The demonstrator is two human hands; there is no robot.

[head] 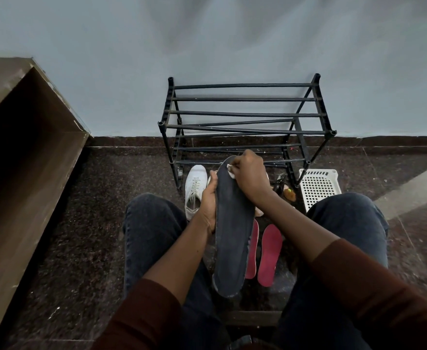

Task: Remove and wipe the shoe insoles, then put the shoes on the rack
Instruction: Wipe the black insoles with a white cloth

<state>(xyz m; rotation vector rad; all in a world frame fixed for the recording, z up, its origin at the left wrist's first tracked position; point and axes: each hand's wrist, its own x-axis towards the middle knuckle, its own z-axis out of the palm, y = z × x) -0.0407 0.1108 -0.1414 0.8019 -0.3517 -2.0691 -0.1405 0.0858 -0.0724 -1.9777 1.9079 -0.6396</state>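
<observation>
Dark insole [234, 231] gripped by left hand [208, 204], right hand [250, 176] pinching mostly hidden, perhaps cloth, white wipe [231, 172]

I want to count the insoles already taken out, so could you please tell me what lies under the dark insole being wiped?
Under the dark insole, two red insoles lie on the floor; the left one is mostly covered. Whatever else lies beneath is hidden.

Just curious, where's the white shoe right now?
The white shoe stands on the floor left of centre, beside the left hand, before the black rack.
</observation>
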